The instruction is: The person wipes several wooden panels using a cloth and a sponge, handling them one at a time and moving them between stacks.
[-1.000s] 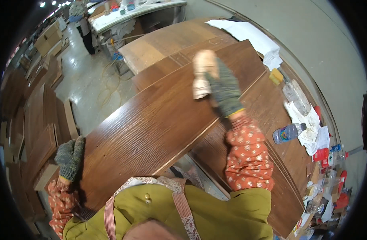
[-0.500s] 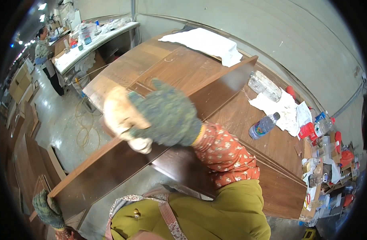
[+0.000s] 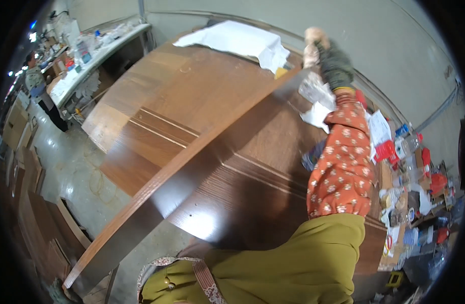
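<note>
A long brown wooden board (image 3: 192,152) stands on edge, running diagonally from the lower left to the far right over a workbench (image 3: 232,71). At its far end my right hand (image 3: 336,66), in a dark green knit glove, is closed on a wadded cream cloth (image 3: 312,45). The cloth is at the board's far tip; whether it touches the edge is unclear. My left hand (image 3: 59,292), gloved alike, is closed around the board's near end at the lower left and is partly cut off by the dark rim. Flat brown panels (image 3: 253,202) lie beneath the board.
A white cloth (image 3: 237,40) lies at the back of the bench. A wrapped block (image 3: 316,87) and a bottle (image 3: 312,156) sit partly behind my right arm. Bottles and red containers (image 3: 384,151) crowd the right side. Left stand a white table (image 3: 95,63) and a person (image 3: 37,88).
My right hand has moved with the cloth from the board's middle to its far end, arm outstretched. The board appears raised and tilted differently. My left hand sits lower in the picture.
</note>
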A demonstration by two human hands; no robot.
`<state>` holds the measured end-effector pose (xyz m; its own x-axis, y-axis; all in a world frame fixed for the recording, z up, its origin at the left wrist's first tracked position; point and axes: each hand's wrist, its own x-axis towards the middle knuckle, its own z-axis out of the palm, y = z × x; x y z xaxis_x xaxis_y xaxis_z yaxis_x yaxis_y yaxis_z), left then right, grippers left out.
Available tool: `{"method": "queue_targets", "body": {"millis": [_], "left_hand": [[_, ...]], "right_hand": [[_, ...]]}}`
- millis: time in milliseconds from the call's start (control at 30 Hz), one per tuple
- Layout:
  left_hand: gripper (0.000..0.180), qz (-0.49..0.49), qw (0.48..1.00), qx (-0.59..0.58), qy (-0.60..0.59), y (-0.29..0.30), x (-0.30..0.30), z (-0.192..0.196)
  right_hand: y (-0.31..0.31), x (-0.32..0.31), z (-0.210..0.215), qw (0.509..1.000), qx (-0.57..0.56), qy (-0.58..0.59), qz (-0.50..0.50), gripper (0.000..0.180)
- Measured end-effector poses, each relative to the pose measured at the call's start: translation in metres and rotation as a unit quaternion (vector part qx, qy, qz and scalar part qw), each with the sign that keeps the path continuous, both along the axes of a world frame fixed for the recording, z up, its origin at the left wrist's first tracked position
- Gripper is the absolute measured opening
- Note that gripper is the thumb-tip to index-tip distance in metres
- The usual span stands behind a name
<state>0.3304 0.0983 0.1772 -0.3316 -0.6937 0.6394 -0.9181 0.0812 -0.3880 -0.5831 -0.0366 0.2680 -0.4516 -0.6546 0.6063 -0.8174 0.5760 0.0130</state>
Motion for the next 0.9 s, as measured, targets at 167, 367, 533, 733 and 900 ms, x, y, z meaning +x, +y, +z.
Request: {"method": "queue_targets", "body": {"millis": [167,367,533,733,900], "left_hand": [[0.027,-0.008,0.999,-0.014,0.052,-0.016,-0.016,0.002],[0.028,-0.075,0.995,-0.030,0.063,-0.058,-0.038,0.014],[0.040,-0.036,0.998,0.015,0.044,-0.069,0.002,0.007],[0.041,-0.086,0.981,0.115,0.132,-0.089,0.094,-0.026],[0.042,-0.107,0.990,0.048,-0.081,-0.076,0.007,0.001]], "right_hand": [[0.127,-0.013,-0.010,0.960,0.143,0.238,0.028,0.046],[0.160,0.027,-0.093,0.958,0.103,-0.229,-0.140,0.060],[0.161,0.053,-0.081,0.970,0.145,-0.166,-0.099,0.073],[0.207,0.023,-0.085,0.966,-0.005,-0.237,-0.106,0.055],[0.282,-0.022,-0.068,0.972,-0.017,-0.130,-0.193,0.046]]}}
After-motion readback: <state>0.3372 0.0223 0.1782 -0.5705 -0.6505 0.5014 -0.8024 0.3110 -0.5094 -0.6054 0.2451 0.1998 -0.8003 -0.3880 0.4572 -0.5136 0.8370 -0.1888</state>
